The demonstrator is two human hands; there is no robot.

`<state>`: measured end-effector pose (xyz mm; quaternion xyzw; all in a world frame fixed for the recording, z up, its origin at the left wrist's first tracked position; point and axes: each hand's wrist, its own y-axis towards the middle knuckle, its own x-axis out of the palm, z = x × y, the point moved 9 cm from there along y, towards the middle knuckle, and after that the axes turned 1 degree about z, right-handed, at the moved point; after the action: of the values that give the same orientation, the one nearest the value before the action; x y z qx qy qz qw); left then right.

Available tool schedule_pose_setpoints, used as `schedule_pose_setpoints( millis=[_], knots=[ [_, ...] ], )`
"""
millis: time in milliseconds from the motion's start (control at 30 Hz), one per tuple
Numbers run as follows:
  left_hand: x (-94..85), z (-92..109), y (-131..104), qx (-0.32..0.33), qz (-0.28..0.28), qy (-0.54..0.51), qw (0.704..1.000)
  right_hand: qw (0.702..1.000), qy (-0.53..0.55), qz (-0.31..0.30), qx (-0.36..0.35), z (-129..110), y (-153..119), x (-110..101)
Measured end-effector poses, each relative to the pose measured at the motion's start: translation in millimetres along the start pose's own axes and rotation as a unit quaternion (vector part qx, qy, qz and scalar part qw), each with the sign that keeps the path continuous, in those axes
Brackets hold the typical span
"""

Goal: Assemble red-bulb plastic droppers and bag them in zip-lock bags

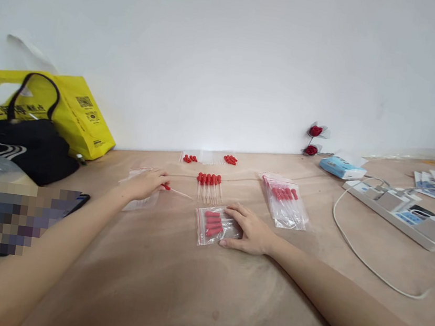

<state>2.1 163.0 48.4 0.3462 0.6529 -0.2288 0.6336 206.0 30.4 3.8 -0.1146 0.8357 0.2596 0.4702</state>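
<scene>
My right hand [248, 230] rests on the right part of a clear zip bag [217, 226] holding several red-bulbed droppers, its fingers apart over the tubes. My left hand [149, 184] lies over some flat clear bags [133, 203] at the left, and a single red-tipped dropper [178, 192] sticks out from its fingertips to the right. Between the hands, a row of red-bulbed droppers [209, 186] stands out on the table, tubes pointing toward me. Farther right lies a stack of filled bags [286, 203]. Loose red bulbs [230, 160] lie near the wall.
A yellow bag [88, 115], a black bag [44, 149] and a phone-like object with a blurred screen [44, 221] are at the left. At the right are a tissue pack [342, 168], a power strip [401, 214] with a looping white cable, and red artificial roses [311, 149].
</scene>
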Motion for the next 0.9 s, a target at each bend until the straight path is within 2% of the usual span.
schedule_pose_setpoints(
  millis=[100,167,267,333,500,900],
  knots=[
    [-17.1,7.1,-26.5,-0.035,0.045,-0.044,0.997,1.0,0.004,0.017,0.006,-1.8,3.7,0.4],
    [-25.3,19.4,-50.3,-0.056,0.087,-0.079,0.992,1.0,0.003,0.025,0.013,-2.2,6.7,2.3],
    [-25.5,41.3,-80.4,-0.086,0.125,-0.115,0.982,0.999,-0.003,0.025,0.023,-1.4,9.9,6.3],
    [-21.6,52.6,-91.2,-0.097,0.139,-0.131,0.977,0.999,-0.004,0.025,0.022,-1.0,10.4,7.6],
    [-14.8,58.4,-94.2,-0.099,0.153,-0.149,0.972,0.999,-0.003,0.028,0.018,-0.2,8.8,7.1],
    [-15.9,62.4,-87.2,-0.107,0.157,-0.16,0.969,0.999,-0.011,0.028,0.013,-0.4,8.6,6.8]
  ],
)
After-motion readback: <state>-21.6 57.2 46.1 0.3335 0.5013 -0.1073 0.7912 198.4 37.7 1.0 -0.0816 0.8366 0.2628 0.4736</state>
